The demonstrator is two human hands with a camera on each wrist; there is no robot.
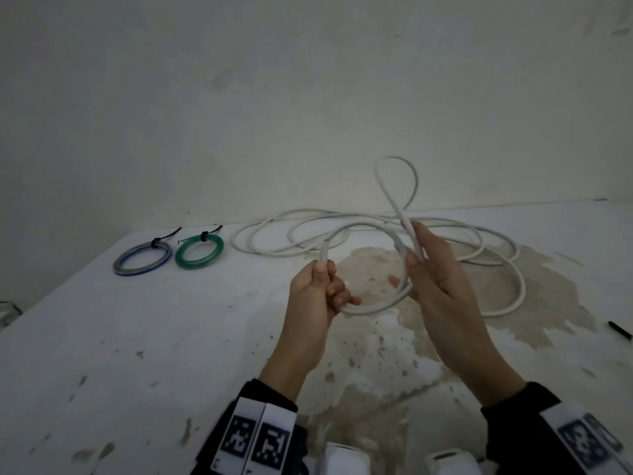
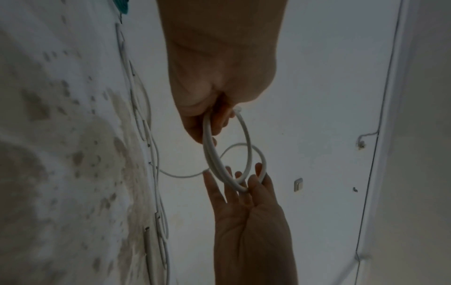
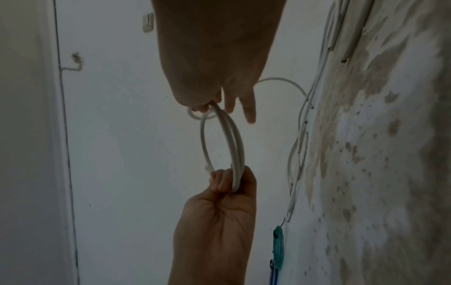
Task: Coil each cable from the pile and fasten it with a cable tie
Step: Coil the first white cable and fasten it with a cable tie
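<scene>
A white cable (image 1: 370, 308) is partly wound into a small coil held above the table between both hands. My left hand (image 1: 325, 282) grips the coil's left side, and a short cable end sticks up past the thumb. My right hand (image 1: 416, 258) pinches the strands on the right side between the thumb and nearly straight fingers. From there a tall loop (image 1: 407, 173) rises and runs back to the loose cable (image 1: 479, 241) spread on the table. The left wrist view shows the coil (image 2: 212, 154) spanning both hands. In the right wrist view it is the coil (image 3: 234, 146).
A grey-blue coil (image 1: 142, 258) and a green coil (image 1: 199, 252), each bound with a black tie, lie at the back left of the stained white table (image 1: 137, 337). One black cable tie (image 1: 620, 330) lies near the right edge. A wall stands close behind.
</scene>
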